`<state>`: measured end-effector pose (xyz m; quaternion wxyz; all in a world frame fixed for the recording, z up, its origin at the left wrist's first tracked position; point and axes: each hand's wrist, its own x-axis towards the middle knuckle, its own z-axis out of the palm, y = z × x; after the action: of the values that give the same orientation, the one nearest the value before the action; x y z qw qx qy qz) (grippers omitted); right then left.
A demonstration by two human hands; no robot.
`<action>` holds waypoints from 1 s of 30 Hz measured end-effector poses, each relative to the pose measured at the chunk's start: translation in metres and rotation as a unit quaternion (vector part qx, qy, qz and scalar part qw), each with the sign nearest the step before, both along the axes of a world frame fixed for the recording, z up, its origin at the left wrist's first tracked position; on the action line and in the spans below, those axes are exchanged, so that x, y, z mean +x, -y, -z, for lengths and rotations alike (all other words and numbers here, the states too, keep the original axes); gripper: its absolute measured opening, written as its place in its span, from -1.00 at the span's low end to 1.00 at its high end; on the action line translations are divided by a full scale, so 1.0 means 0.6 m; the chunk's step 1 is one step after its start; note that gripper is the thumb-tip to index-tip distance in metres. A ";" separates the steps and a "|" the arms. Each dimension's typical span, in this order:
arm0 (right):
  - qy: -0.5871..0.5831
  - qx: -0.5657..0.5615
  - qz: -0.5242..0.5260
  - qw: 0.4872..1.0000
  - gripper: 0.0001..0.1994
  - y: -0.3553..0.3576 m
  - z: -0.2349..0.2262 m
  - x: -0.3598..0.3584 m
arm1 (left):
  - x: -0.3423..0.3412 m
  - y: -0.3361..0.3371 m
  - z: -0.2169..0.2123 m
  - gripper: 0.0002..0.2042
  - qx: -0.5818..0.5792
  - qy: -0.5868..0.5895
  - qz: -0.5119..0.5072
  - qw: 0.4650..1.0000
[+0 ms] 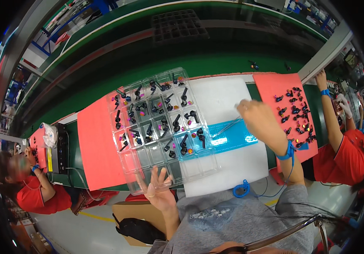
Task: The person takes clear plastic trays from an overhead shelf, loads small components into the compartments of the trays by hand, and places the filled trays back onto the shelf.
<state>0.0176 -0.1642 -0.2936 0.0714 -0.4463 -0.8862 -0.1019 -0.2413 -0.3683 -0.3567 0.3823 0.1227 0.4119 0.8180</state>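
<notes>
My left hand (pixel 158 192) is at the near edge of a clear plastic tray (pixel 129 163), fingers spread and overlapping its nearest pockets. Whether they lie over or under the plastic I cannot tell. Small black stemmed parts, like earbuds (pixel 176 122), with pink and orange bits fill most pockets; the nearest row has none. To the right, my right hand (pixel 260 120) hovers by the blue perforated mat (pixel 233 142), fingers pinched; anything between them is too small to make out. A thin metal tool (pixel 227 128), like tweezers, slants across that mat with its upper end close to this hand.
White foam (pixel 216 95) lies under the blue mat. A pink sheet (pixel 95 144) extends left of the tray; another pink sheet (pixel 262 84) on the right bears several black parts. A coiled blue cord (pixel 241 189) hangs near me. People in red sit at both sides.
</notes>
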 end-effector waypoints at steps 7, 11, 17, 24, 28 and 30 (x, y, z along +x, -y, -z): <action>0.009 -0.033 -0.104 0.994 -0.80 0.024 0.076 0.006 | 0.006 -0.004 -0.003 -0.23 0.015 0.000 0.002 1.000; -0.011 -0.010 -0.102 0.995 -0.87 0.025 0.091 0.019 | 0.010 -0.003 -0.012 -0.23 0.027 -0.014 -0.002 1.000; -0.057 0.041 -0.111 0.991 -0.93 0.019 0.105 0.040 | -0.044 0.029 -0.054 -0.30 0.101 -0.019 0.061 0.993; -0.152 0.041 -0.051 0.986 -0.88 0.041 0.105 0.048 | -0.042 -0.026 -0.093 -0.35 0.049 -0.032 0.069 0.996; -0.259 -0.008 -0.029 0.965 -0.85 0.061 0.087 0.057 | -0.055 -0.110 -0.116 -0.46 0.024 -0.024 0.139 0.990; -0.307 -0.014 -0.026 0.951 -0.81 0.067 0.094 0.072 | -0.058 -0.163 -0.121 -0.48 0.015 0.026 0.156 0.987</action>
<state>0.0608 -0.2041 -0.3501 0.3364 -0.4335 -0.8342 0.0542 -0.2761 -0.2704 -0.2844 0.5141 0.1698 0.3650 0.7574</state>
